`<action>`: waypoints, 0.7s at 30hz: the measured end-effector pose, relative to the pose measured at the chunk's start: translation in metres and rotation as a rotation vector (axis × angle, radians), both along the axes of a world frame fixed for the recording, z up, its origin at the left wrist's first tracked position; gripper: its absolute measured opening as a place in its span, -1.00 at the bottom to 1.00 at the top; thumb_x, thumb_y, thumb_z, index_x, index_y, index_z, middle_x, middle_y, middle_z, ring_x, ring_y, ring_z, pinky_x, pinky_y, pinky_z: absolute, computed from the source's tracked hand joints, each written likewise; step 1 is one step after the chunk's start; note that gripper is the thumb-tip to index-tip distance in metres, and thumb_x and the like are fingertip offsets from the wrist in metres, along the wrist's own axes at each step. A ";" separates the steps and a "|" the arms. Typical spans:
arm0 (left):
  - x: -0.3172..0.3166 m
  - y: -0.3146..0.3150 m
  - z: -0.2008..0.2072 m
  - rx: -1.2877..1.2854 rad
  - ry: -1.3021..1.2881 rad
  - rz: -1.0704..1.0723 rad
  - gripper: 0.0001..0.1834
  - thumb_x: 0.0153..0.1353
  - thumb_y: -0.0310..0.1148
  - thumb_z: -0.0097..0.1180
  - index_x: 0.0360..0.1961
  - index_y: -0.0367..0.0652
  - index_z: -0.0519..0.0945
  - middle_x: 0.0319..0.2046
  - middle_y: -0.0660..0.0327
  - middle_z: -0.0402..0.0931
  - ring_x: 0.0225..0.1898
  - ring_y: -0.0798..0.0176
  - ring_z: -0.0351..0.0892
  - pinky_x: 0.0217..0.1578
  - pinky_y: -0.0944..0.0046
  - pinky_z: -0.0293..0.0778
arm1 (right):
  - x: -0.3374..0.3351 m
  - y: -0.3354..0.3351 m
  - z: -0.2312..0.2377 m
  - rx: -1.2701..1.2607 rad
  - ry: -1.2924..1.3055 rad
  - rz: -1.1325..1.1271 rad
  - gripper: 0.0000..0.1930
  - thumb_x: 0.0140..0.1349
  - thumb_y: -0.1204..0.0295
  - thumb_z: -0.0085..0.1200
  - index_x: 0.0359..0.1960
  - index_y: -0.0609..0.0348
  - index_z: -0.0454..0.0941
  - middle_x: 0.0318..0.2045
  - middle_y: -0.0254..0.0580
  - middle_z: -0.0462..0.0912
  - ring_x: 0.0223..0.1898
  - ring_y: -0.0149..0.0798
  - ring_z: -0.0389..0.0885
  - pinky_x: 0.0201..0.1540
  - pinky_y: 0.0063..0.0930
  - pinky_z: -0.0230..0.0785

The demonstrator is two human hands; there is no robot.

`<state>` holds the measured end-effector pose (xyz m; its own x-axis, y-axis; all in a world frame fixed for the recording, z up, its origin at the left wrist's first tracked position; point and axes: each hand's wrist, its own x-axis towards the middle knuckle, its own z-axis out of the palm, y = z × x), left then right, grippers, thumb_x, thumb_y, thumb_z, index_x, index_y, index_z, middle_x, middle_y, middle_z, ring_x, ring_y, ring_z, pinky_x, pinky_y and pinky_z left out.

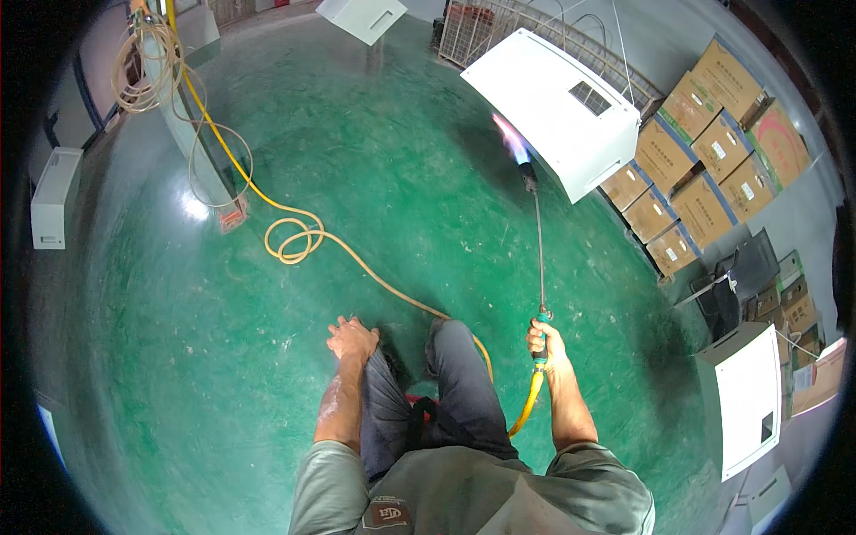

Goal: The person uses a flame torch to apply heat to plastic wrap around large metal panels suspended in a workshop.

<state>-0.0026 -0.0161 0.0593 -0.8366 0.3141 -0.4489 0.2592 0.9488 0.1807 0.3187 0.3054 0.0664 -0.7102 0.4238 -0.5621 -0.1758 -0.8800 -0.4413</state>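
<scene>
Right hand (546,341) fingers grip the lit torch (538,259); left hand (351,340) rests curled on knee; the flame (510,138) could scorch the white panel (553,107)

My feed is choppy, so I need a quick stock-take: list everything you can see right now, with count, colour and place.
gas torch: 1, long thin metal lance with green grip, lit, flame at its tip near the panel
white panel: 1, white, hanging upper right, vent slot on it
yellow hose: 1, yellow, looped across the floor to the torch
cardboard boxes: several, brown, stacked at right
white cabinets: at least 3, white, right, far left and top
wire rack: 1, grey, top
floor: green, glossy
left hand: resting on left knee
right hand: closed on the torch grip
</scene>
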 end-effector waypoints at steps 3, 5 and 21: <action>0.000 0.001 -0.001 -0.007 0.002 0.002 -0.31 0.18 0.12 0.19 0.22 -0.09 0.55 0.34 0.06 0.30 0.35 -0.17 0.26 0.11 -0.26 0.45 | 0.001 0.002 -0.004 0.023 -0.021 -0.007 -0.85 0.29 0.54 0.11 -0.20 0.06 0.39 -0.55 -0.45 0.35 -0.66 -0.56 0.24 -0.72 -0.69 0.10; -0.002 0.000 -0.002 -0.008 -0.003 0.009 -0.31 0.18 0.12 0.19 0.23 -0.08 0.55 0.36 0.06 0.29 0.37 -0.17 0.24 0.14 -0.26 0.42 | -0.001 0.003 -0.006 0.043 -0.033 -0.007 -0.84 0.29 0.54 0.11 -0.19 0.06 0.39 -0.55 -0.45 0.35 -0.66 -0.56 0.24 -0.72 -0.68 0.10; 0.004 0.003 0.003 0.006 0.040 0.017 -0.33 0.18 0.09 0.21 0.27 0.00 0.54 0.34 0.07 0.32 0.38 -0.20 0.23 0.20 -0.24 0.38 | 0.036 -0.084 0.027 0.571 -0.478 0.160 -0.81 0.22 0.56 0.22 -0.19 0.14 0.49 -0.55 -0.33 0.51 -0.71 -0.45 0.41 -0.71 -0.53 0.18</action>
<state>0.0016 -0.0136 0.0620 -0.8590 0.3021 -0.4134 0.2500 0.9521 0.1763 0.3542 0.2218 0.0932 -0.5219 0.6533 -0.5485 0.2596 -0.4909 -0.8317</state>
